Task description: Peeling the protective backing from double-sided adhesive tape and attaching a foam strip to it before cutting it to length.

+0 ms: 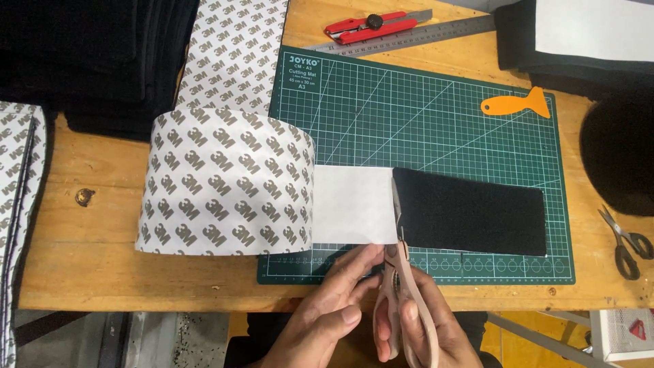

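At the bottom centre the right hand (417, 326) is clamped on pink scissors (400, 286), blades up along the white sheet (353, 204) beside the black strip (470, 211); the left hand (334, 307), fingers loosely together, touches the sheet's near edge. Farther up lie the green mat (409, 116), the tape roll (225, 184) at left and a red knife (371, 26) at top

Desk clutter, off the work
Red utility knife (371, 26) and steel ruler (409, 35) at desk's far edge; orange scraper (516, 104) on mat's far-right corner; small black scissors (627, 242) near right edge.

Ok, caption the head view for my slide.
Right hand scissors cutting adhesive sheet beside black rectangle; left hand steadies it.
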